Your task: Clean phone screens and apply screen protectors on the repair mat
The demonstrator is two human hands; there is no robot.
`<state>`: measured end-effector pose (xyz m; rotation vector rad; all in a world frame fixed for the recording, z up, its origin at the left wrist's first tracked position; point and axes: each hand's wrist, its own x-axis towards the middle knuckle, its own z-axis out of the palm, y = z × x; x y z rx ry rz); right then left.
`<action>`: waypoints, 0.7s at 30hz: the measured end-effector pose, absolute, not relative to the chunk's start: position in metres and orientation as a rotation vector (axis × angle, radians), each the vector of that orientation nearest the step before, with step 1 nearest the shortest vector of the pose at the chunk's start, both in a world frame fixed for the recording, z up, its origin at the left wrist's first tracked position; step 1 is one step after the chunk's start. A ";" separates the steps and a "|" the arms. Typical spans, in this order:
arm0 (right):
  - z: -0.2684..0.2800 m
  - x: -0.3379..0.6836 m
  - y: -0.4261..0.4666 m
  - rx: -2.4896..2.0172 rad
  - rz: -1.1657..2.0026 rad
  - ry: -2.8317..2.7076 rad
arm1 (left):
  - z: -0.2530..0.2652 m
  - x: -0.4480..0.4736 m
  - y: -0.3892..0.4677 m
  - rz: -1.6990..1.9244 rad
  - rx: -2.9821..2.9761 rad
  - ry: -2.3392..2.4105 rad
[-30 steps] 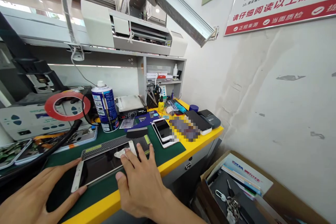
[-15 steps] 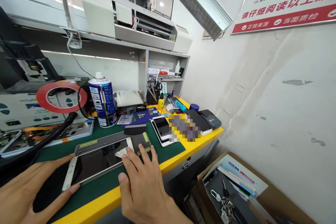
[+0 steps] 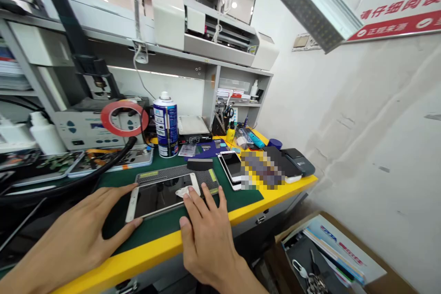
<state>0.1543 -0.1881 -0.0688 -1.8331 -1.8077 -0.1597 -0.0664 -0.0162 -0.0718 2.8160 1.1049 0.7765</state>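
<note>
A white-framed smartphone point(image 3: 161, 195) with a dark screen lies face up on a grey perforated pad point(image 3: 168, 173). At the phone's left end, my left hand point(image 3: 82, 220) grips it, thumb on the near edge and fingertips at the far corner. My right hand point(image 3: 210, 234) presses a crumpled white wipe point(image 3: 183, 191) onto the screen near the right end. Its index fingertip is on the wipe, its other fingers spread over the pad, and its thumb hangs apart. A dark bar point(image 3: 200, 163) rests along the pad's far edge.
To the right lie a white phone point(image 3: 231, 165) and a blurred patch point(image 3: 263, 170). Behind stand a blue spray can point(image 3: 166, 126) and a roll of red tape point(image 3: 109, 119). A black hose point(image 3: 89, 179) curves at left. Beyond the yellow table edge point(image 3: 241, 215) is a cardboard box point(image 3: 389, 280).
The view has turned left, so everything sits further right and more of the bench's left side shows. Both hands keep their places on the phone and wipe.
</note>
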 end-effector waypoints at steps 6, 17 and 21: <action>-0.067 0.141 -0.186 -1.790 -0.147 -1.894 | -0.052 -0.067 -0.028 0.562 2.860 1.080; -0.066 0.105 -0.172 -1.627 -0.074 -1.939 | -0.049 -0.072 -0.032 0.629 2.924 0.903; -0.064 0.096 -0.166 -1.559 -0.042 -1.946 | -0.049 -0.073 -0.033 0.617 2.901 0.900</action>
